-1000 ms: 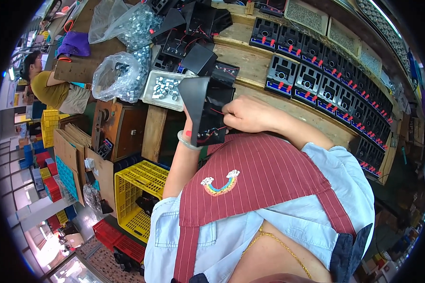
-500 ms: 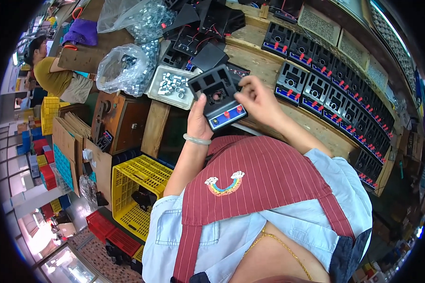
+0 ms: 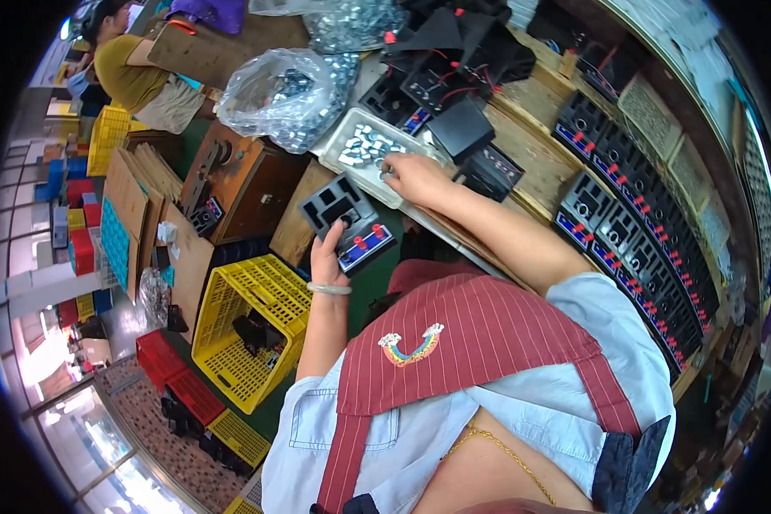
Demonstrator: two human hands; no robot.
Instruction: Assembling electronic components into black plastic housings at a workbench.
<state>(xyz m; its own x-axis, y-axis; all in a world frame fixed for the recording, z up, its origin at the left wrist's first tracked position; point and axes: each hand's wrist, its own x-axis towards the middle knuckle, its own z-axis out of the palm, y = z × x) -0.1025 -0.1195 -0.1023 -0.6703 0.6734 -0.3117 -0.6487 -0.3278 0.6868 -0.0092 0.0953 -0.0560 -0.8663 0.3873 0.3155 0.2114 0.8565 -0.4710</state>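
Reaching into the tray point(image 3: 351, 164), right hand point(image 3: 415, 177) apparently pinches; left hand point(image 3: 327, 257) grips black housing point(image 3: 349, 221).

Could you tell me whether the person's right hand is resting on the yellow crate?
No, the right hand reaches into the grey tray of small metal parts on the bench, while the yellow crate sits lower left, untouched.
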